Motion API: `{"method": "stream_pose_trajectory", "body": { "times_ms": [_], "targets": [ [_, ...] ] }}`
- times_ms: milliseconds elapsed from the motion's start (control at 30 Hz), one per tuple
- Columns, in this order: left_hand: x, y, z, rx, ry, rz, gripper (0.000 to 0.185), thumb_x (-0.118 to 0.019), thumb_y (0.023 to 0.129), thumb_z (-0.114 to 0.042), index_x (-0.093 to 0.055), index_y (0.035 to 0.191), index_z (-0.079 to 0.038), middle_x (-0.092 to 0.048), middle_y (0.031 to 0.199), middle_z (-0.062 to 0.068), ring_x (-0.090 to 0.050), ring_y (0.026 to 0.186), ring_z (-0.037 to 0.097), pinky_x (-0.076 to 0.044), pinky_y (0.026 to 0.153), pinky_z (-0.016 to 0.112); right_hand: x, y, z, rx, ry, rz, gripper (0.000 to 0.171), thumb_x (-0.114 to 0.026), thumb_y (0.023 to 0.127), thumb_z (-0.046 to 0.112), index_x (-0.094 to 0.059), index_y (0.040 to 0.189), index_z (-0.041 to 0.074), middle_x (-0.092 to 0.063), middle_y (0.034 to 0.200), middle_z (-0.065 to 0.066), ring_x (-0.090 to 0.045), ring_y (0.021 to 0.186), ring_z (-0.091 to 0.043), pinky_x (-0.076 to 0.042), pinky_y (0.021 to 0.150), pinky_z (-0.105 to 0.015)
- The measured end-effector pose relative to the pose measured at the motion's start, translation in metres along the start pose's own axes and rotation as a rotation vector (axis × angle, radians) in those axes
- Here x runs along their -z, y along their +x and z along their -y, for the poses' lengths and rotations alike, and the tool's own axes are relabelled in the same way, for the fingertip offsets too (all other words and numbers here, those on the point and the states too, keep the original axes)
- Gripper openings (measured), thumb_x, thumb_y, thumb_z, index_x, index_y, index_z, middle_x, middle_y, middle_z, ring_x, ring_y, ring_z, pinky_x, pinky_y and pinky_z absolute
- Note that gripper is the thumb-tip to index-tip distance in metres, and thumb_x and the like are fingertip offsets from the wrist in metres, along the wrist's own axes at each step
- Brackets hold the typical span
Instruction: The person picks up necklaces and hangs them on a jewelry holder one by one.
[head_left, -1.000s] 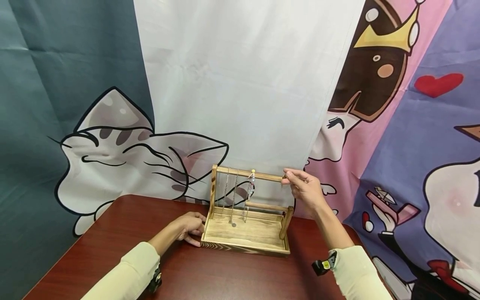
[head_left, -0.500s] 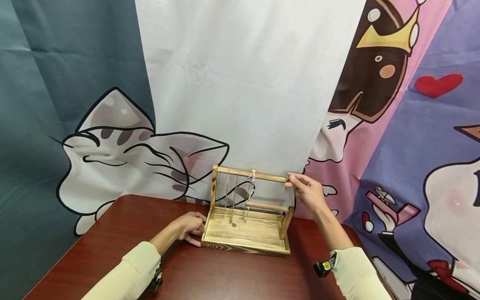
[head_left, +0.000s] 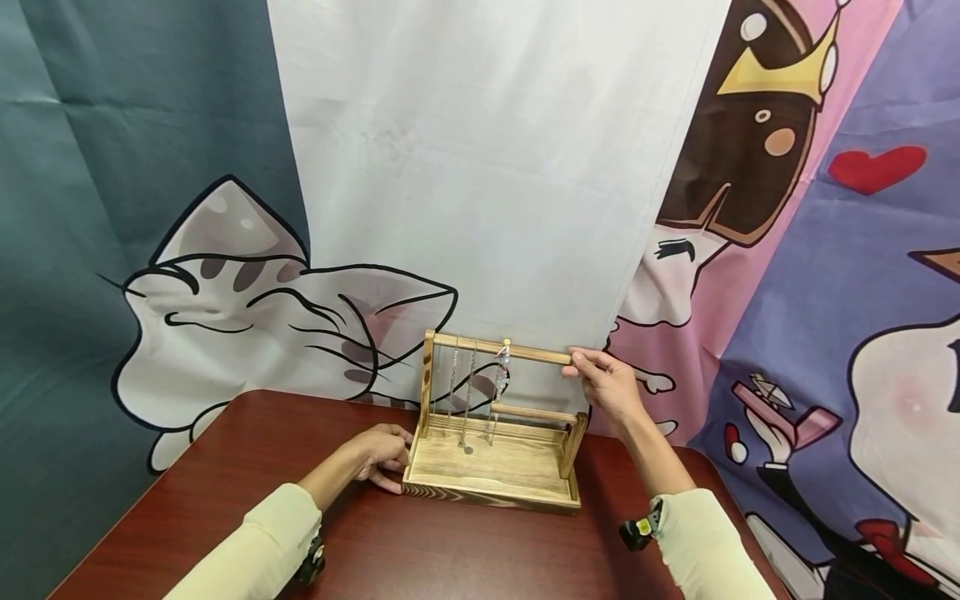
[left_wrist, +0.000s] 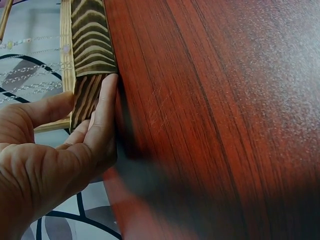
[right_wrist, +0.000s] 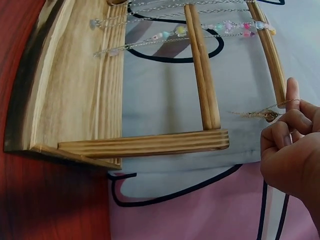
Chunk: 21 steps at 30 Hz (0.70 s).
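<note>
A wooden jewelry stand (head_left: 510,477) with a tray base rests on the table. Silver chain necklaces (head_left: 468,450) hang from its upper rod (head_left: 540,354), along with a necklace of pastel beads (right_wrist: 220,28). My left hand (head_left: 384,452) grips the tray's left end, thumb against the upper edge and fingers along the lower side, as the left wrist view shows. At the free right end of the upper rod, my right hand (head_left: 609,385) pinches a thin gold chain necklace (right_wrist: 270,116) with a small pendant. Part of that chain is hidden behind the fingers.
The stand's lower rod (right_wrist: 204,75) runs in front of the upper one, joined to a short right post (right_wrist: 145,145). The dark red table (head_left: 450,550) ends just behind the stand, where a printed cloth backdrop (head_left: 480,167) hangs.
My right hand drew slightly right off the upper rod's end, then came back left to it, still pinching the gold necklace. My left hand and the stand have stayed put.
</note>
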<state>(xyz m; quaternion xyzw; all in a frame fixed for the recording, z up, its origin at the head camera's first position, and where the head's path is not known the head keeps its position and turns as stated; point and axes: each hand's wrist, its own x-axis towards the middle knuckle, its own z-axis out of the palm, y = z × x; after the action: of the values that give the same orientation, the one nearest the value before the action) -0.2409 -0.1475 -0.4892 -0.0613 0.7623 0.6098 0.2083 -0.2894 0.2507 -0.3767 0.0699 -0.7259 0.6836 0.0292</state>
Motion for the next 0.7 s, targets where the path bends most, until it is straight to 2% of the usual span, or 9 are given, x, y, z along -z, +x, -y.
{"method": "stream_pose_trajectory", "body": {
  "times_ms": [433, 700],
  "targets": [
    [0.001, 0.002, 0.001, 0.004, -0.006, 0.004, 0.054, -0.057, 0.085, 0.011, -0.054, 0.139, 0.008, -0.073, 0.110, 0.024, -0.075, 0.099, 0.030, -0.073, 0.075, 0.051, -0.016, 0.008, 0.012, -0.031, -0.069, -0.002, 0.047, -0.069, 0.114, 0.030, -0.068, 0.151, 0.000, -0.084, 0.082, 0.016, -0.029, 0.047, -0.003, -0.027, 0.049, -0.018],
    [0.001, 0.000, 0.000, 0.006, -0.002, 0.003, 0.056, -0.059, 0.086, 0.010, -0.053, 0.141, 0.009, -0.074, 0.109, 0.025, -0.076, 0.099, 0.029, -0.073, 0.076, 0.051, -0.033, 0.009, 0.014, 0.002, -0.111, 0.023, 0.042, -0.069, 0.114, 0.025, -0.071, 0.148, 0.000, -0.084, 0.081, 0.013, -0.029, 0.045, -0.002, -0.027, 0.048, -0.018]
  ]
}}
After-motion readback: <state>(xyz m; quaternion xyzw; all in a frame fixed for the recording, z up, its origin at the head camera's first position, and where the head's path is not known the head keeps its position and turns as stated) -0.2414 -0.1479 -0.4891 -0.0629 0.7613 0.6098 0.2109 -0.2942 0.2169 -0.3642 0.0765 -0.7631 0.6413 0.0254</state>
